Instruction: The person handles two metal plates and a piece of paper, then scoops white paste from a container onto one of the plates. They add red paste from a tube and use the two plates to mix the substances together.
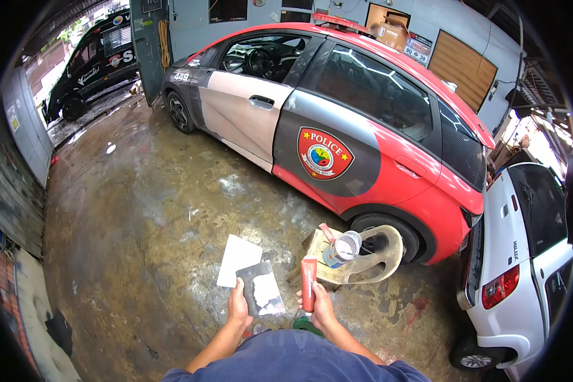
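My left hand (237,305) is closed on the edge of a flat dark plate (250,274) that carries a patch of white paste (265,288). In my right hand (323,307) is a red squeeze tube (309,280), held upright with the fingers wrapped round its lower part. A white sheet (238,256) shows just beyond the plate, seemingly on the floor. Right of the tube, a can (341,250) with pale contents stands on a worn plastic chair (393,245). Beside the can is a small reddish item (326,232) whose kind I cannot make out.
A red and grey police car (388,165) with a bare, pale front door (242,111) stands ahead. To the right is a white vehicle (522,254). A black van (95,70) is outside the open doorway. The concrete floor (134,223) is stained.
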The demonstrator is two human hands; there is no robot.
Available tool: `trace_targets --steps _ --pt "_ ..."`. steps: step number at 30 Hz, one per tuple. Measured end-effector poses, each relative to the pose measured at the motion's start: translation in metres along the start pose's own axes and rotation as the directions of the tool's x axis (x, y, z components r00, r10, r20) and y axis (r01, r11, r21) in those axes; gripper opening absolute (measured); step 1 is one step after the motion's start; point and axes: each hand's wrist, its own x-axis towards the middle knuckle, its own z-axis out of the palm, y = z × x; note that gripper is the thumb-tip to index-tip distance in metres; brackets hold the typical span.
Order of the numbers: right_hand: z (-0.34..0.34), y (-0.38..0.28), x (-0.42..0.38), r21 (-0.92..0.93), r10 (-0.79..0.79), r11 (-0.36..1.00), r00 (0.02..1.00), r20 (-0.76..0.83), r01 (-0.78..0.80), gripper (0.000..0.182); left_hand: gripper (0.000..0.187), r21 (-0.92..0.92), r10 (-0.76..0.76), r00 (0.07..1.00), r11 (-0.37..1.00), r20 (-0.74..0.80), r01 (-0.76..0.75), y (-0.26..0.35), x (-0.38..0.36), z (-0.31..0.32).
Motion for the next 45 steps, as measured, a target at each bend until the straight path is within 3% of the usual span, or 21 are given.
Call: trace_targets --steps 6,9,15,17,25,28,31,34,37,45 --pt "0.001 0.0 0.0 0.005 -0.007 1.0 1.0 0.031 0.007 0.034 0.048 0.013 0.005 1.0 1.0 0.004 -0.005 0.002 0.001 -0.004" --pt "0.004 -0.008 0.001 0.002 -0.033 0.999 0.998 0.051 0.033 0.034 0.05 0.012 -0.006 0.997 1.0 0.078 0.005 0.004 0.002 -0.008" --pt "0.0 -0.035 0.001 -0.048 -0.109 0.992 0.991 0.079 0.113 0.038 0.05 -0.019 0.024 0.995 0.999 -0.099 -0.026 0.0 0.003 0.004" --pt "0.002 -0.041 0.001 -0.047 -0.155 0.986 0.982 0.109 0.16 0.034 0.051 0.01 -0.008 1.0 1.0 -0.01 0.008 0.002 -0.001 -0.004" --pt "0.012 -0.062 -0.014 -0.164 -0.211 0.957 0.962 0.171 0.239 0.041 0.05 0.002 0.022 0.999 1.0 -0.025 -0.022 0.003 -0.005 -0.001" --pt "0.017 -0.065 -0.019 -0.162 -0.219 0.956 0.961 0.17 0.246 0.04 0.05 0.008 0.003 1.0 1.0 -0.015 -0.003 0.005 -0.004 0.002" --pt "0.027 -0.071 -0.027 -0.047 -0.236 0.969 0.963 0.133 0.244 0.036 0.05 0.002 0.01 1.0 1.0 0.001 -0.01 0.006 -0.005 0.005" --pt "0.025 -0.081 -0.03 -0.01 -0.218 0.975 0.957 0.193 0.224 0.035 0.049 -0.014 0.001 1.0 1.0 0.014 0.0 0.004 -0.003 0.007" --pt "0.019 -0.083 -0.027 -0.121 -0.174 0.971 0.957 0.231 0.206 0.034 0.048 -0.007 -0.042 0.999 0.999 0.025 0.042 0.001 0.0 0.002" --pt "0.023 -0.086 -0.033 -0.01 -0.236 0.971 0.962 0.135 0.239 0.037 0.048 0.057 -0.099 0.995 0.994 0.031 0.097 0.0 0.001 0.009"
